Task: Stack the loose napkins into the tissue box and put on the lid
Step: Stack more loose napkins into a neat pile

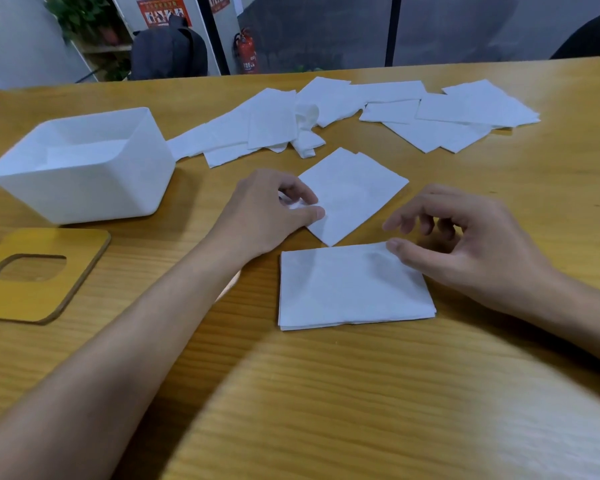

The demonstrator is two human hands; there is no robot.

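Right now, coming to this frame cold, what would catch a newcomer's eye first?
Two bare hands meet mid-table: the left hand pinches a corner of a single napkin, and the right hand, fingers loosely curled, is at the far edge of a neat napkin stack nearer the camera. Behind them, loose napkins sprawl along the far side. At left stands the open white tissue box, its wooden lid lying flat in front.

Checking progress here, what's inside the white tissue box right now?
The tissue box is open, and a flat white layer, apparently napkins, lies inside. Its near wall hides how deep that layer goes. The lid lies on the table beside it.
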